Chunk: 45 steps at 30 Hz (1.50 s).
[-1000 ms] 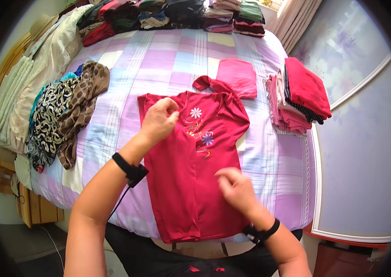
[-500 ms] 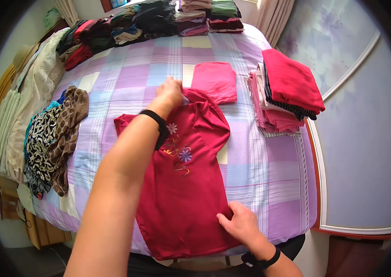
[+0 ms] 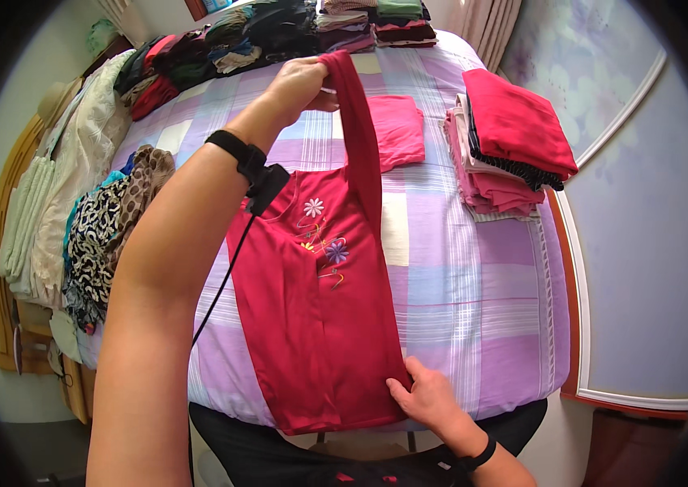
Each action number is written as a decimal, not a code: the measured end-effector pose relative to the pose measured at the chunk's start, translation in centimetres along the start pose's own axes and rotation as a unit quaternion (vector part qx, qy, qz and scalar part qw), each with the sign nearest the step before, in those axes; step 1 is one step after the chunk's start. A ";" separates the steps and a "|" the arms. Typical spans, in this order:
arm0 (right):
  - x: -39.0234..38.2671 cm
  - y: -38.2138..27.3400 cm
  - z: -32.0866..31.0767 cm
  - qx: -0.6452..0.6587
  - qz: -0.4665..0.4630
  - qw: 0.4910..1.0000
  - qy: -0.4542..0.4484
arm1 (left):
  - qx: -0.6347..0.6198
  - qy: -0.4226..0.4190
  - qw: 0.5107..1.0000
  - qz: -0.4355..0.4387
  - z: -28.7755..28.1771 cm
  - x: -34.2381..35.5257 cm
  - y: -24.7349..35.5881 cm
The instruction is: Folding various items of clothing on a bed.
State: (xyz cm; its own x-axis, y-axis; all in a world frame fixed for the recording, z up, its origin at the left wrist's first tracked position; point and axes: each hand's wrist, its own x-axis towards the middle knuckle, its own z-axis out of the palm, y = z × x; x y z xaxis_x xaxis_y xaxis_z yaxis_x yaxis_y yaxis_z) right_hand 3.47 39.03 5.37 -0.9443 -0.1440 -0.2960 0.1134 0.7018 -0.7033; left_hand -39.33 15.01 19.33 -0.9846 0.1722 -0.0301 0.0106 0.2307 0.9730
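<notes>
A dark red shirt with embroidered flowers on its chest lies on the bed, its hem toward me. My left hand grips the end of one sleeve and holds it raised above the bed, so the sleeve stretches up from the shoulder. At the shirt's lower right edge, my right hand pinches the fabric near the hem between thumb and fingers. Just beyond the raised sleeve lies a folded pink garment, partly covered by it. The shirt's other sleeve is hidden behind my left forearm.
A stack of folded clothes, red on top, stands at the right. Patterned garments lie in a heap at the left. More folded piles line the far edge of the checked bedspread. A wardrobe borders the right side.
My left hand has lifted the sleeve up and away from me, pulling it straight off the shirt. My right hand has stayed at the lower edge. The view has shifted slightly.
</notes>
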 end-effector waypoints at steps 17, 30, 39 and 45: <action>-3.0 -6.9 10.9 -0.206 -0.269 0.940 0.047 | -0.146 0.121 0.980 0.051 -19.8 -11.2 -4.5; -3.1 -6.0 12.1 -0.231 -0.308 0.923 -0.004 | -0.220 0.354 0.907 -0.052 -23.4 -20.2 -19.8; -3.2 -6.2 11.5 -0.192 -0.304 0.933 -0.013 | -0.095 0.353 0.927 -0.085 -24.8 -22.9 -20.4; -3.2 -5.6 11.7 -0.219 -0.306 0.926 0.001 | -0.096 0.415 0.902 -0.068 -24.6 -25.2 -21.0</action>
State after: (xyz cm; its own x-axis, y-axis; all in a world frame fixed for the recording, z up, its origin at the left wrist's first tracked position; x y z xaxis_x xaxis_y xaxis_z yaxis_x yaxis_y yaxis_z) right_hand 9.46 27.41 2.76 -0.7911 -0.6073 0.0732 -0.5793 0.7054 -0.4084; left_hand -19.02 -17.75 5.33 -0.7672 -0.6396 -0.0477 -0.0714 0.0112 0.9974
